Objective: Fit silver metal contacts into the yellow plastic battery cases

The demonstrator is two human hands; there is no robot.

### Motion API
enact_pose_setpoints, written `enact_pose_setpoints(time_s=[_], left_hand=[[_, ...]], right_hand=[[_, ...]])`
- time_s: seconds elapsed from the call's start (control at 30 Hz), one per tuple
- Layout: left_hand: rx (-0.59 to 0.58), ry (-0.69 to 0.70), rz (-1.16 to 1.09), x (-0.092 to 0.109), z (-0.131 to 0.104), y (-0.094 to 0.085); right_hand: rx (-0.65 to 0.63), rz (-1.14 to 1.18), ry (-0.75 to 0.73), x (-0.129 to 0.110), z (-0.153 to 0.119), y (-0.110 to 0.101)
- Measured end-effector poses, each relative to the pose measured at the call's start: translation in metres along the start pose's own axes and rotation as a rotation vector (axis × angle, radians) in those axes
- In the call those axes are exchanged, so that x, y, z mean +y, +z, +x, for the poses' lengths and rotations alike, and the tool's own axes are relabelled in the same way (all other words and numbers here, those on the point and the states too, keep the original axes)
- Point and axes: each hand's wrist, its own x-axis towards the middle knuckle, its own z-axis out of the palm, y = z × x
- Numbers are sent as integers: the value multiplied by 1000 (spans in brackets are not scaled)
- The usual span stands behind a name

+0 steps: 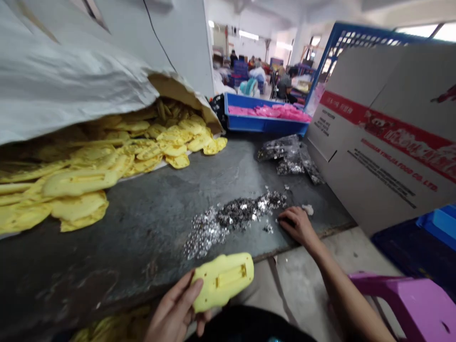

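Observation:
A flat yellow plastic piece point(223, 280) with a recessed slot is gripped by my left hand point(181, 304) at the table's front edge, thumb on its face. My right hand point(297, 224) rests on the dark table near its front edge, beside the pile of small shiny silver and dark pieces point(242, 211). Its fingers are curled together, and whatever they may hold is too small to make out. A few loose shiny bits lie just left of the right fingertips.
Many yellow pieces point(81, 183) spill from a white sack point(71, 85) at left. Clear bags point(285, 154) lie behind the pile. A blue tray point(249, 124) of pink pieces, a carton point(377, 137) and a purple stool point(416, 304) stand around; people sit far back.

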Motion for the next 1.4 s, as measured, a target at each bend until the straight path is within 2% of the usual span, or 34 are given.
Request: enact_pose_setpoints(time_s=[0.1,0.13,0.2,0.27,0.4,0.53,0.8,0.93,1.13,1.4], left_hand=[[-148,-32,25,13,-8,-2],[-183,-4,26,16,-11,-2],[-238,23,15,20,-14,1],[-287,35,3,22,-16,5],[-317,15,-33,21,-22,12],[-306,43,-62,19,-26,11],[-313,23,-147,17,-28,4],[-314,6,-165,15,-29,0],[-336,42,-159,11,-29,-2],[-438,112,-119,0,-27,-8]], right_hand=[[-27,65,54,-15,-4,-14],[-30,96,73,-22,-7,-18],[-42,173,103,-40,-15,-23],[-7,354,65,-64,-23,-29],[-42,640,25,-115,-35,-35],[-63,642,5,-141,-40,-30],[-53,510,-146,-160,-39,-19],[-41,463,-204,-165,-38,-23],[-44,261,-323,-169,-41,-31],[-29,24,-397,-174,-44,-35]])
